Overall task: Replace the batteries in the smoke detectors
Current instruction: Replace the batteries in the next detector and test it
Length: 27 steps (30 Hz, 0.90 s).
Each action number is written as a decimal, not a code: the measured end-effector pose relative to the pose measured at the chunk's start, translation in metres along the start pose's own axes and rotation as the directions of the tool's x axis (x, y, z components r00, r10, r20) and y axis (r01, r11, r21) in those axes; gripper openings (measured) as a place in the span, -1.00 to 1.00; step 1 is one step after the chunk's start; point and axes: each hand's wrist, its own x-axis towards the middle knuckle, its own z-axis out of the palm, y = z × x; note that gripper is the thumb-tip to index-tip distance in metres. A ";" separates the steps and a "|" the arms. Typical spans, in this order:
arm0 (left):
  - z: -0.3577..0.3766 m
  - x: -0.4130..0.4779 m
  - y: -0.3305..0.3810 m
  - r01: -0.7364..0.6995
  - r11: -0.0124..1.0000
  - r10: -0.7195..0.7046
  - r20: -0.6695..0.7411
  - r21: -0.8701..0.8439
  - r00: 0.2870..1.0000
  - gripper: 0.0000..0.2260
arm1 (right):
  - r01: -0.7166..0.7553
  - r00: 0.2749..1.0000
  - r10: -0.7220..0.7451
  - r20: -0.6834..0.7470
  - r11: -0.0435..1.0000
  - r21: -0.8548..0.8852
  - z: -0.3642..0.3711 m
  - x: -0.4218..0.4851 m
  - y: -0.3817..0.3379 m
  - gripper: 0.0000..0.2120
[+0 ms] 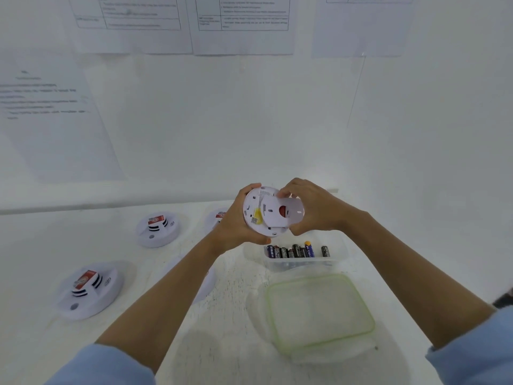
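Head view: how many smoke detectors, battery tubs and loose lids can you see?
Smoke detectors: 4 sure, one held, three on the table; maybe another behind the left forearm.
Battery tub: 1
Loose lid: 1
Total: 6
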 end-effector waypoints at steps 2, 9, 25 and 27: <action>0.001 -0.005 0.001 0.000 1.000 0.000 0.002 -0.005 1.000 -0.07 | -0.019 1.000 0.019 -0.009 1.000 0.001 0.004 -0.010 -0.001 -0.35; 0.011 -0.027 -0.001 0.006 1.000 -0.006 -0.035 -0.018 0.999 -0.10 | -0.074 0.997 0.074 -0.003 0.995 0.070 0.023 -0.052 -0.005 -0.34; 0.060 -0.062 0.014 0.021 1.000 -0.024 -0.196 -0.014 0.980 -0.02 | -0.106 0.994 0.102 0.031 0.943 0.315 0.041 -0.114 0.015 -0.54; 0.064 -0.063 0.016 0.021 0.999 -0.025 -0.200 -0.024 0.979 -0.02 | -0.024 0.979 0.095 -0.178 0.930 0.367 0.030 -0.105 0.009 -0.67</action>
